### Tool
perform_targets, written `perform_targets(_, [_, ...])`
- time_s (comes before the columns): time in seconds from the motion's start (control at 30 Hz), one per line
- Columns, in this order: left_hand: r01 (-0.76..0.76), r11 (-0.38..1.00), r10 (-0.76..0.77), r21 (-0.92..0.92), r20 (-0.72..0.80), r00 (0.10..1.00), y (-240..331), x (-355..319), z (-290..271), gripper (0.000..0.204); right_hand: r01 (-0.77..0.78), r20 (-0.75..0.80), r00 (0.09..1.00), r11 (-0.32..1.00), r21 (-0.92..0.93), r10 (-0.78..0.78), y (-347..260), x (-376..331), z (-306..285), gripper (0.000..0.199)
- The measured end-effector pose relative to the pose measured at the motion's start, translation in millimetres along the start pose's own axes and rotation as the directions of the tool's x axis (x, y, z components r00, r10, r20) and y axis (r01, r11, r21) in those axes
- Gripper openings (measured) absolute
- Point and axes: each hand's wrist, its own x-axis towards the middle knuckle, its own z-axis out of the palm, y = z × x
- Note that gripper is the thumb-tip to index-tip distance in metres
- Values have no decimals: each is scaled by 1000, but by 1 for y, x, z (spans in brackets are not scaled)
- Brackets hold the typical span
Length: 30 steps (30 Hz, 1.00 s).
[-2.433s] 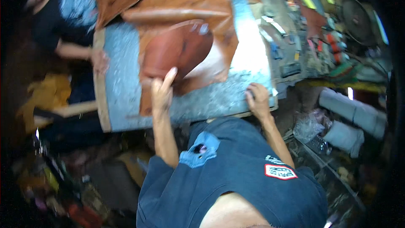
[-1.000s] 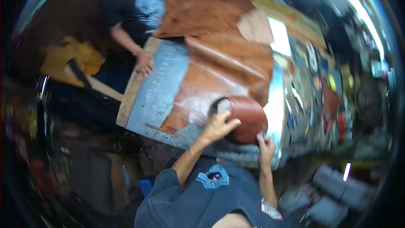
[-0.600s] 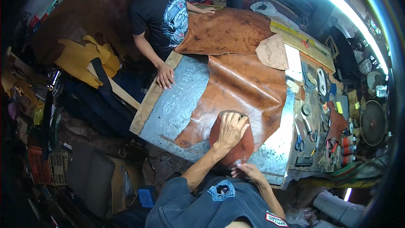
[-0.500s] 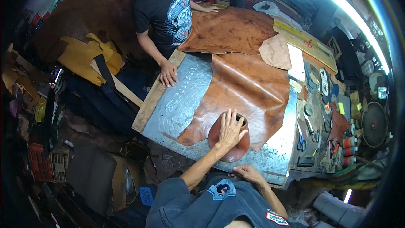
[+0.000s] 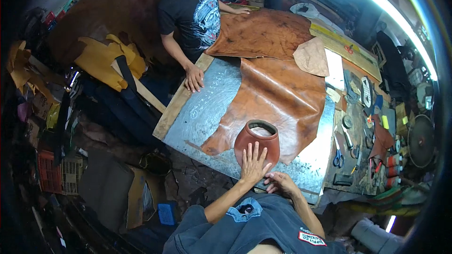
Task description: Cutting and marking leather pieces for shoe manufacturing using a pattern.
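A reddish-brown, round vessel (image 5: 244, 142), wide below and narrowing to a dark-rimmed opening, stands at the table's near edge. Its mouth tilts so that I see into it. My left hand (image 5: 254, 164) lies flat against the near side of the vessel, fingers stretched and spread. Just right of that wrist, my right hand (image 5: 282, 183) is by the vessel's lower side, fingers loosely bent and apart, with nothing visible in them. Under and behind the vessel spreads a large brown leather hide (image 5: 278, 89), its surface glossy and creased.
Across the table (image 5: 207, 96), a person in a black T-shirt (image 5: 190, 14) rests one hand on the wooden edge and another on the far hide. A pale leather piece (image 5: 311, 56) lies on top. Blue-handled scissors (image 5: 338, 158) and other tools lie on the right-hand bench.
My left hand has slid from the vessel's rim down to its near side, uncovering the opening. My right hand has risen from the table edge toward the vessel, and its fingers have spread.
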Motion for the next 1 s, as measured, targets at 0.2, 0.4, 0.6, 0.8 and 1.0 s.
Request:
perform_targets(0.2, [-7,999,2,46,103,995,10,-34,-8,67,-10,-1,1000,1000,-25,10,2,-2,-3,33])
perform_targets(0.4, [-34,997,18,63,229,973,26,-53,-27,62,85,-13,996,996,-6,-85,9,-7,-4,29])
perform_targets(0.6, [-25,985,-38,171,354,935,46,-60,-42,64,186,-131,970,972,-142,-205,25,0,-5,28])
perform_targets(0.8, [-26,984,-45,179,384,922,51,-64,-47,66,338,-153,930,941,-9,-335,33,2,2,26])
perform_targets(1.0, [-12,987,-60,161,432,900,58,-59,-56,65,371,-289,857,901,-226,-426,37,0,14,21])
